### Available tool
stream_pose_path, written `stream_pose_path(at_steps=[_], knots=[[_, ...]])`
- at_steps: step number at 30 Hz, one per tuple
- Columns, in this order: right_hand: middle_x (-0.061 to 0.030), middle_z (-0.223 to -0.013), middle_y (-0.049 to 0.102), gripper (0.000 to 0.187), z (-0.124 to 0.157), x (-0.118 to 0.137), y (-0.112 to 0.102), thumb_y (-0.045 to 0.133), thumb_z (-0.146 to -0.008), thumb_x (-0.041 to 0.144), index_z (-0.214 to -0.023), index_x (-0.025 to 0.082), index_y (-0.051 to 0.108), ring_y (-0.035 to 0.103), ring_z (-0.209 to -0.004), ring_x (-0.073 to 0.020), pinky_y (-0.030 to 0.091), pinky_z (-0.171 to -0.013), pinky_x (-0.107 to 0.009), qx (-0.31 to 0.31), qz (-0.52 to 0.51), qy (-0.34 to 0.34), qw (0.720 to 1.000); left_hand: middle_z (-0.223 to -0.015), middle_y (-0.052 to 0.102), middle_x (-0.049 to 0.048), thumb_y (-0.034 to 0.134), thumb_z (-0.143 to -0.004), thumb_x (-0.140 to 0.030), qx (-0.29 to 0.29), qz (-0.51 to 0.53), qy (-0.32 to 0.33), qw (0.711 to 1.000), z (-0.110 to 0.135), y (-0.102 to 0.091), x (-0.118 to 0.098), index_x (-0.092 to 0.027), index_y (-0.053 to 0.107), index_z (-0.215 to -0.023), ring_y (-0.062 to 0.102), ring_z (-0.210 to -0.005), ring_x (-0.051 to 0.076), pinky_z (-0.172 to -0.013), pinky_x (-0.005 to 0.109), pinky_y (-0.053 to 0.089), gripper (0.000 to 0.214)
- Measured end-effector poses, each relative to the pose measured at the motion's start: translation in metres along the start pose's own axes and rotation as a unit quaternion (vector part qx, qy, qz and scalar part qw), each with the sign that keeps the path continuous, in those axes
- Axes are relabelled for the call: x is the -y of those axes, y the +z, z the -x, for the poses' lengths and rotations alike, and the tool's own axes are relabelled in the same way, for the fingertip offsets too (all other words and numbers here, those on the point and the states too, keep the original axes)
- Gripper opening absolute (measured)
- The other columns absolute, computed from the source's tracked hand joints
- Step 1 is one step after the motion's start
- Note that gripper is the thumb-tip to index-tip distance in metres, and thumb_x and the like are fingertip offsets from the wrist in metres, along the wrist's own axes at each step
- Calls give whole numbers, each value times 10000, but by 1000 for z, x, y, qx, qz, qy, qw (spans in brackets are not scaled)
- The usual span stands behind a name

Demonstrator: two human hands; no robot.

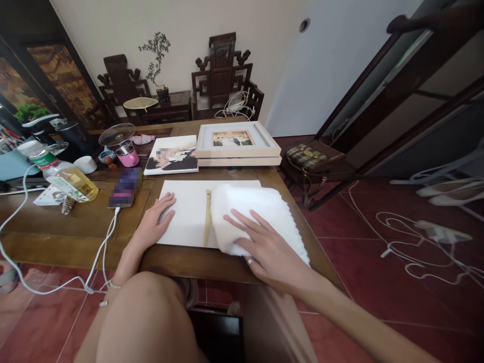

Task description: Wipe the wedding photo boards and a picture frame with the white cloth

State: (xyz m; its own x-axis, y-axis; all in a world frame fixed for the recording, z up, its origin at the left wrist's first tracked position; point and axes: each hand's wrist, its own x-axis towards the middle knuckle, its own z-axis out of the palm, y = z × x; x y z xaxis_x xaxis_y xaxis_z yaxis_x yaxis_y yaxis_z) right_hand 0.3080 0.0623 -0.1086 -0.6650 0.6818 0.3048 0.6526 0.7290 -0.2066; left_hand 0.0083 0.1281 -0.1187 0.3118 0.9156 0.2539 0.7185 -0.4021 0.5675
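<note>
A white board (pixel 189 214) lies flat at the front edge of the wooden table (pixel 75 227). My left hand (pixel 155 222) rests flat on its left part, fingers stretched out. A white towel (pixel 257 209) covers the board's right part. My right hand (pixel 264 242) lies spread on top of the towel, a ring on one finger. Between the hands a thin pale wooden tool (pixel 207 217) lies lengthwise on the board.
Behind the board lie a photo print (pixel 172 155) and stacked light wood frames (pixel 236 143). At the left are a phone (pixel 125 187) with a white cable (pixel 102 252), a pink cup (pixel 127 155) and a bottle (pixel 64 174). Carved chairs stand at the back wall; cables lie on the red floor at right.
</note>
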Motion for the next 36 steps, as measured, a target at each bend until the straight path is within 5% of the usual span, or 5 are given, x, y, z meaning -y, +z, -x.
stream_pose_path(at_steps=[13,36], knots=[[-154,-1450,448,370,-25,-26,3,467,-683,-1,-970,161,636,264,-1408,-294,246,-1135,-569,1,15,21,1000,-1424,498,122,461,-926,-356,-1,8,0,1000,1,0,3,-146,573,-1253,374,-1384,220,-1174,439,228,405],[-174,-1452,436,294,-36,-30,15,468,-717,30,-944,137,621,277,-1399,-323,274,-1117,-572,-1,72,19,997,-1422,497,131,431,-927,-338,-5,-1,9,1000,4,-1,8,-144,566,-1269,386,-1378,217,-1162,464,252,416]])
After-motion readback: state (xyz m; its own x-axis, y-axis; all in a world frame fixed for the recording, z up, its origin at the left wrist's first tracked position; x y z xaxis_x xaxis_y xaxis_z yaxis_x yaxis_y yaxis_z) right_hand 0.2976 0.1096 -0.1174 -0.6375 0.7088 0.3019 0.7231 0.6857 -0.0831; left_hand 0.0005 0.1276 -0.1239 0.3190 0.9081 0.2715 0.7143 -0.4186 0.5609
